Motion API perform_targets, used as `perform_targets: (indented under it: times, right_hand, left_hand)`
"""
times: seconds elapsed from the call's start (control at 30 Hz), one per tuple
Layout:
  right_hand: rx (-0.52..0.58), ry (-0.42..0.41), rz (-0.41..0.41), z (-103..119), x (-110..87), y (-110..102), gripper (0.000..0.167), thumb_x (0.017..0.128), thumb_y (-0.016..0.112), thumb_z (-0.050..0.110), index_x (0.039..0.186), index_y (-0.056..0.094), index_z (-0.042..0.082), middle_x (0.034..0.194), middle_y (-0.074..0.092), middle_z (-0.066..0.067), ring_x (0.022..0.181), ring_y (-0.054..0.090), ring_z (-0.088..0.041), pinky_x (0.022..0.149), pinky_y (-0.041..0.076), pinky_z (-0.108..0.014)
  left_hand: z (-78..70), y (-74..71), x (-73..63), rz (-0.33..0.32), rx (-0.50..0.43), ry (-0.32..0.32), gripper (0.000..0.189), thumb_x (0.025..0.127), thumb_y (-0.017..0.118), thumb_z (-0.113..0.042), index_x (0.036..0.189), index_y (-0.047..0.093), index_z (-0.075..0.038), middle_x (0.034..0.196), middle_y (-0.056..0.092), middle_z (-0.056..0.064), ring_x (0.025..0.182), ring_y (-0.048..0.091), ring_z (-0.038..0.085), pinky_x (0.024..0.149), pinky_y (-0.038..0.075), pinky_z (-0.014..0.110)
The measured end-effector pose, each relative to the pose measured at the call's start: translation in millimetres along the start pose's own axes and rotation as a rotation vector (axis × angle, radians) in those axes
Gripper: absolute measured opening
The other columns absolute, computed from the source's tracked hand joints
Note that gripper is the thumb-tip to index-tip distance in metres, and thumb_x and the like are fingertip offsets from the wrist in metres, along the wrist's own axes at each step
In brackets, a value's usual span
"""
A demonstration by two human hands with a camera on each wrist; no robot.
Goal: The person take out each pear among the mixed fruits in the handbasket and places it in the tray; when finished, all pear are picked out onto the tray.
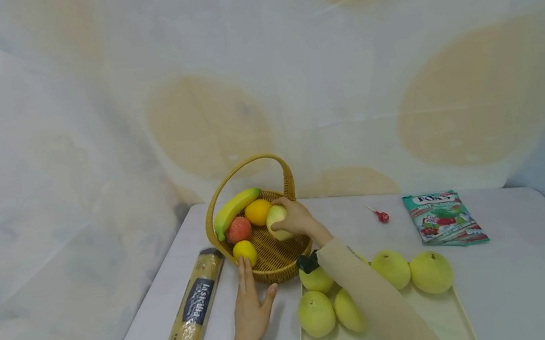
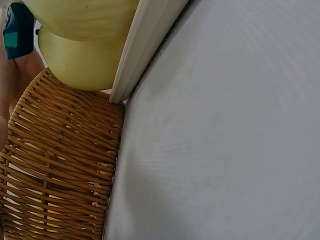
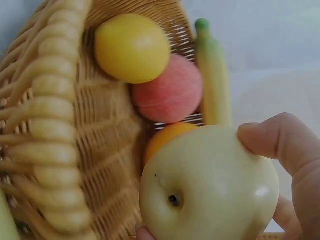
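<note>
My right hand (image 1: 298,218) grips a round, pale yellow-green pear (image 1: 277,223) over the right side of the wicker basket (image 1: 275,275). In the right wrist view, thumb and fingers wrap the pear (image 3: 210,185), its dark stem hollow showing. My left hand (image 1: 251,311) reaches to the basket's front left rim, fingers straight, fingertips right at the lemon (image 1: 245,252). Also in the basket are a peach (image 1: 238,230), an orange (image 1: 258,212) and a banana (image 1: 237,209). The left wrist view shows the basket's woven side (image 2: 60,160), without the left hand's fingers.
A cream tray (image 1: 439,315) with several more pears (image 1: 432,272) stands at the front right, close to the basket. Left of the basket lies a spaghetti pack (image 1: 193,314). Behind the tray are a red lollipop (image 1: 382,217) and a green candy bag (image 1: 445,219).
</note>
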State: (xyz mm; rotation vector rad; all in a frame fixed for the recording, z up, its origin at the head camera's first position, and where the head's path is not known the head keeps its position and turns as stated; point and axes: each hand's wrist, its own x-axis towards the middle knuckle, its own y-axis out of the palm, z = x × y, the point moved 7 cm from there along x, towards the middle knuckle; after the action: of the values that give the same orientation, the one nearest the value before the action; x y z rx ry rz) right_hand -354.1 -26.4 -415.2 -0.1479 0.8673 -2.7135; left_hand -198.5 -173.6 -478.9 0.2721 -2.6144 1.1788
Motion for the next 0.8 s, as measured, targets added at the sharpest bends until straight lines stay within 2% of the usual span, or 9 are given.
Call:
perform_targets:
  times: [0.17,0.37,0.6,0.8]
  right_hand:
    - [0.061,-0.039,-0.014,7.6,-7.4,-10.8,0.067,0.081,0.076,0.017,0.141,0.047,0.015,0.135,0.055,-0.015,0.106,0.058,-0.03,0.087,0.052,-0.042]
    - [0.061,-0.086,-0.039,14.8,-21.6,-26.4,0.067,0.081,0.076,0.019,0.142,0.046,0.016,0.137,0.055,-0.015,0.106,0.058,-0.03,0.085,0.052,-0.042]
    - [0.087,-0.172,-0.082,21.8,-44.2,-49.2,0.067,0.082,0.075,0.017,0.142,0.046,0.012,0.141,0.051,-0.015,0.108,0.059,-0.033,0.083,0.054,-0.043]
    - [0.119,-0.196,-0.093,28.6,-59.6,-63.3,0.067,0.083,0.075,0.017,0.143,0.045,0.017,0.148,0.045,-0.011,0.112,0.058,-0.034,0.085,0.055,-0.045]
  left_hand:
    - [1.9,0.7,-0.2,0.0,0.005,-0.003,0.086,0.092,0.064,-0.036,0.156,0.014,-0.005,0.164,0.009,0.016,0.142,0.031,0.043,0.11,0.034,0.059]
    - [2.7,1.4,-0.7,0.014,-0.001,-0.011,0.086,0.093,0.063,-0.036,0.156,0.014,-0.005,0.164,0.008,0.017,0.143,0.028,0.043,0.111,0.033,0.059]
    - [2.0,2.3,-0.7,0.02,-0.013,-0.009,0.086,0.092,0.064,-0.035,0.156,0.013,-0.006,0.164,0.007,0.016,0.143,0.028,0.042,0.111,0.032,0.059]
    - [2.7,3.1,0.7,0.023,-0.004,-0.009,0.086,0.093,0.063,-0.036,0.156,0.012,-0.007,0.164,0.006,0.015,0.144,0.027,0.041,0.113,0.031,0.057]
